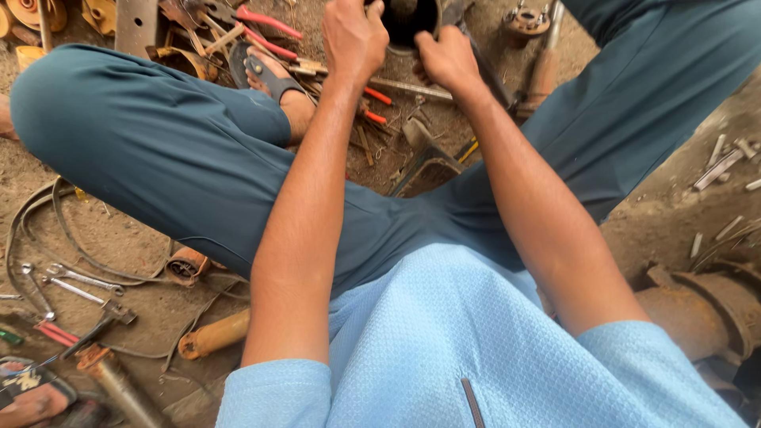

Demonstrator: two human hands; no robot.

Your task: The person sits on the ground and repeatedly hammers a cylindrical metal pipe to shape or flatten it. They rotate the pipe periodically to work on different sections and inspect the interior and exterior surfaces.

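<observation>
I sit on the dirt ground with knees spread, in dark teal trousers and a light blue shirt. Both arms reach forward to a dark hollow metal cylinder (408, 24) at the top edge of the view. My left hand (354, 38) grips its left rim. My right hand (448, 59) holds its right side, fingers curled around it. The lower part of the cylinder is hidden by my hands, and its top is cut off by the frame.
Red-handled pliers (269, 32) and loose metal rods lie near my sandalled foot (269, 75). Wrenches (79, 281), a hose and a yellow-brown tube (214, 334) lie at lower left. A rusty pipe flange (713, 309) sits at right, bolts (721, 162) beyond it.
</observation>
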